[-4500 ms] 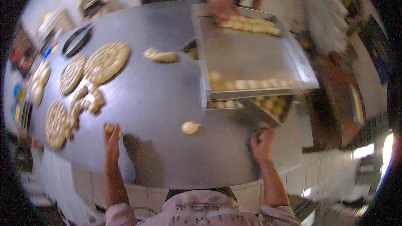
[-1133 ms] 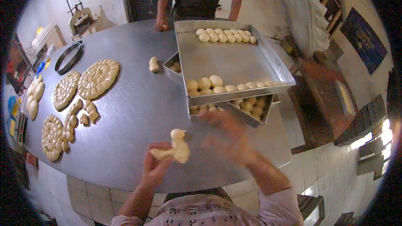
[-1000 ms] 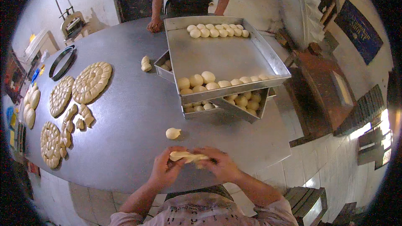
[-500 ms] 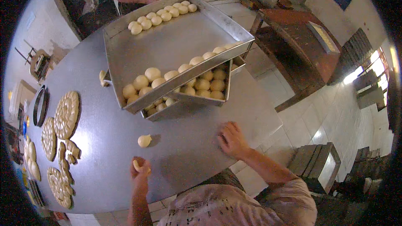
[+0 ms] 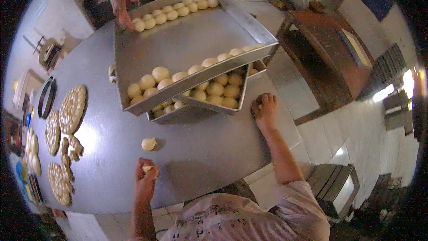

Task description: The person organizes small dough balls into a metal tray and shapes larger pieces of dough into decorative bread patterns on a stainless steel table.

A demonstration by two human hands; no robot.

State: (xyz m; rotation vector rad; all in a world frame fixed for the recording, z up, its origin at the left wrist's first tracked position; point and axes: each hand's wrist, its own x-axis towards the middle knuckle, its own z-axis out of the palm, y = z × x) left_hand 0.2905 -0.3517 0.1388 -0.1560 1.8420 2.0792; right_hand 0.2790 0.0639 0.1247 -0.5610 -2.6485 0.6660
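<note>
At lower left-centre, a pale round dough ball [image 5: 148, 144], tip rightward, lies just above the nearer left hand [image 5: 144, 177], its grip clasping a yellowish dough lump [image 5: 147, 168]; the distant right hand's [image 5: 266, 112] curled grip is unclear.

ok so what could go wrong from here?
Top tray sits askew over a lower tray; a bump from the nearby right hand might shift it. The loose dough ball just ahead of the left hand could get knocked. Back-row balls sit crowded and might stick.
</note>
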